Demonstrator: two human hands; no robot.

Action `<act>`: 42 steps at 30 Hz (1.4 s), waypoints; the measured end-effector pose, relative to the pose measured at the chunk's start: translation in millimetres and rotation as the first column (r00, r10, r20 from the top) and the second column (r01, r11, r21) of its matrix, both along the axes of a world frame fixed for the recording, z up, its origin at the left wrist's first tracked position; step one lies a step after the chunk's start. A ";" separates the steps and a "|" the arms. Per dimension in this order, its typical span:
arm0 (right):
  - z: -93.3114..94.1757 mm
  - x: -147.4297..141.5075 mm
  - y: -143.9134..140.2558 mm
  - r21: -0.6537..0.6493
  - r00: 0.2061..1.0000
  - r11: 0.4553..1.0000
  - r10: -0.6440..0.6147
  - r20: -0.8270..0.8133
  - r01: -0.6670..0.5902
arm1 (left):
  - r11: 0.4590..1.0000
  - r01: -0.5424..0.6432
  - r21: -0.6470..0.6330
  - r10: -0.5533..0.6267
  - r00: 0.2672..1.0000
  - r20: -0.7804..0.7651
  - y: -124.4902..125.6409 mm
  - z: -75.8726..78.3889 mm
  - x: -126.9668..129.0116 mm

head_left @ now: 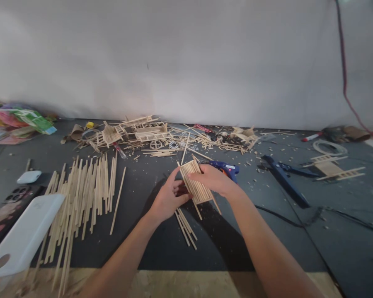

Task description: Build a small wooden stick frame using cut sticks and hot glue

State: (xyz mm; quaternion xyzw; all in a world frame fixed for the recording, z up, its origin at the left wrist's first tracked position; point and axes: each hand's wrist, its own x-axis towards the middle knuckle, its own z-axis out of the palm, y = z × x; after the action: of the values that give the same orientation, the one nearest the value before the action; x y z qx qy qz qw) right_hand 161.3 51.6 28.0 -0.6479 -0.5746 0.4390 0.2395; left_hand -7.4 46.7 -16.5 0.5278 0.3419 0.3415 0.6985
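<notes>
Between my hands I hold a small stick frame (196, 184), made of thin wooden sticks laid side by side with longer sticks jutting out at its ends. My left hand (168, 196) grips its left edge, thumb near the lower corner. From the right, my right hand (213, 178) presses its fingers on the upper face. Beneath the frame, several loose sticks (185, 227) lie on the dark table. Just behind my right hand rests a blue glue gun (225, 167) with a small red light, partly hidden by the hand.
A wide bundle of sticks (81, 194) lies left, beside a white power bank (21, 236), a phone (15, 196) and an earbud case (29, 177). Stick models (152, 131) and scraps line the back. At right are a dark blue tool (286, 182), another stick frame (332, 167) and a cable (279, 217).
</notes>
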 end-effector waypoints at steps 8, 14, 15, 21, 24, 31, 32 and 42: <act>2.7 -2.5 0.2 0.015 0.995 1.000 0.017 0.098 -0.018 | 0.998 0.013 -0.054 -0.012 1.000 0.023 -0.8 -0.7 1.1; 4.9 -3.9 0.1 0.008 1.000 1.000 0.001 0.030 -0.001 | 0.998 0.010 -0.062 -0.007 0.999 0.044 -0.1 -2.6 0.1; 4.9 -3.7 0.1 0.004 1.000 1.000 -0.003 0.013 0.003 | 0.998 0.013 -0.061 -0.010 0.999 0.046 0.1 -3.2 -0.1; 4.3 -1.3 0.0 -0.005 1.000 1.000 -0.002 0.012 0.002 | 0.999 0.014 -0.042 -0.012 0.999 0.047 0.8 -5.0 0.3; 3.9 -0.5 -0.1 -0.008 1.000 1.000 0.003 -0.007 -0.003 | 1.000 0.000 -0.020 0.001 0.998 0.059 0.9 -4.1 0.5; -0.3 -2.6 -0.1 0.001 0.992 1.000 0.025 -0.122 -0.025 | 0.990 -0.026 -0.136 0.046 0.988 0.147 3.8 1.0 0.2; -0.7 -3.6 -0.1 -0.003 0.991 1.000 0.031 -0.128 -0.031 | 0.987 -0.032 -0.159 0.056 0.987 0.149 4.6 1.3 0.2; 0.9 -9.2 -0.7 0.005 0.991 1.000 0.025 -0.129 -0.025 | 0.977 -0.020 -0.213 0.062 0.979 0.192 8.8 0.1 -1.2</act>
State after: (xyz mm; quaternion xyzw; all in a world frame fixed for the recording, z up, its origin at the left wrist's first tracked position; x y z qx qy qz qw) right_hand 152.1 51.0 29.0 -0.6105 -0.5668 0.4819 0.2717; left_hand -8.5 55.5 -16.4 0.4074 0.3159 0.3686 0.7736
